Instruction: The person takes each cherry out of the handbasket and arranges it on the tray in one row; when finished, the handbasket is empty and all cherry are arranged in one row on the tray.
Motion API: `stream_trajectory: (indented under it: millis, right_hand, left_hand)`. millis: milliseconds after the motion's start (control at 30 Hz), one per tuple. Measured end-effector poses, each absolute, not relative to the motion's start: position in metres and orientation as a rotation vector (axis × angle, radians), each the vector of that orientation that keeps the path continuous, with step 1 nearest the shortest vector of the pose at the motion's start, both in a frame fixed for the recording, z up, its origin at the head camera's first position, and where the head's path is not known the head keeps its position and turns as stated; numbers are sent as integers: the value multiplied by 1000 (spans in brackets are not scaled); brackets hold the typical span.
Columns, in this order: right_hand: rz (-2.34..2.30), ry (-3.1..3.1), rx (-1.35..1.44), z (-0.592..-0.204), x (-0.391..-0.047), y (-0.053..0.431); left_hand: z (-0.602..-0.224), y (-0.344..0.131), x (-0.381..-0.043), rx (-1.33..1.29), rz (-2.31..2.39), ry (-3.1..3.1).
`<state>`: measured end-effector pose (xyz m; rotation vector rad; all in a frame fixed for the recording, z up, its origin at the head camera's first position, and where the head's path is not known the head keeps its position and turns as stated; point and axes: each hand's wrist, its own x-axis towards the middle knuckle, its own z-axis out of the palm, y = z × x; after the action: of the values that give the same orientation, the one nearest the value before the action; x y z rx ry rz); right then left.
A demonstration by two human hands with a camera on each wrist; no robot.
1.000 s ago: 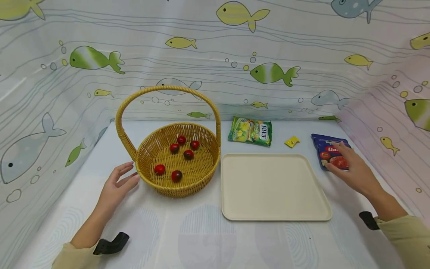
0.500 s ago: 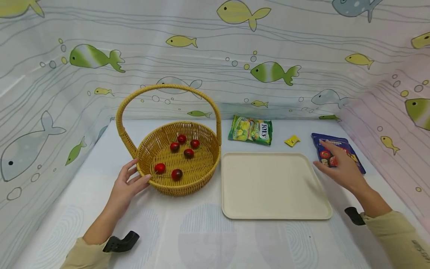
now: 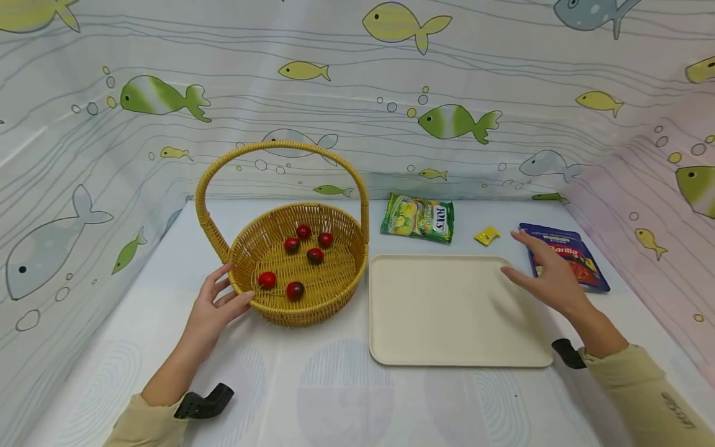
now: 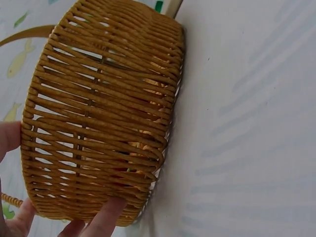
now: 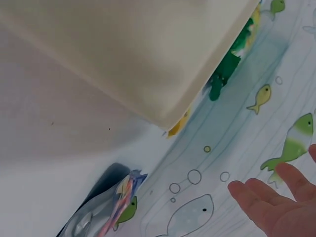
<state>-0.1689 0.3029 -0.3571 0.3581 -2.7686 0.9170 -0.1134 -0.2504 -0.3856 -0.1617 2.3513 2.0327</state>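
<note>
The left hand (image 3: pixel 211 310) touches the outer side of a round wicker basket (image 3: pixel 304 318) with a tall handle, thumb and fingers spread along its left wall. In the left wrist view its fingertips lie against the basket's woven wall (image 4: pixel 98 113). Several dark red cherries (image 3: pixel 315 256) lie inside the basket. The right hand (image 3: pixel 553 282) hovers over the right edge of a cream tray (image 3: pixel 452 310), fingers apart and holding nothing. Behind this hand lies a blue Barilla pouch (image 3: pixel 586 264), partly hidden.
A green bag of sweets (image 3: pixel 418 217) lies behind the tray, near the back wall. To its right is a small yellow wrapped candy (image 3: pixel 487 235). Fish-printed cloth (image 3: pixel 346 93) encloses the back and sides of the white tabletop (image 3: pixel 335 397).
The left hand has moved right and come against the basket. The right hand has moved left from over the pouch to the tray's edge, uncovering more of the pouch.
</note>
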Motion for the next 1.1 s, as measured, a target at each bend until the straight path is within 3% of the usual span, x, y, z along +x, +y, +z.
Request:
stream_trajectory:
  millis: [1100]
  right_hand:
    - [1107, -2635, 576, -360, -185, 238]
  left_hand:
    - [-387, -250, -113, -147, 2020, 2378]
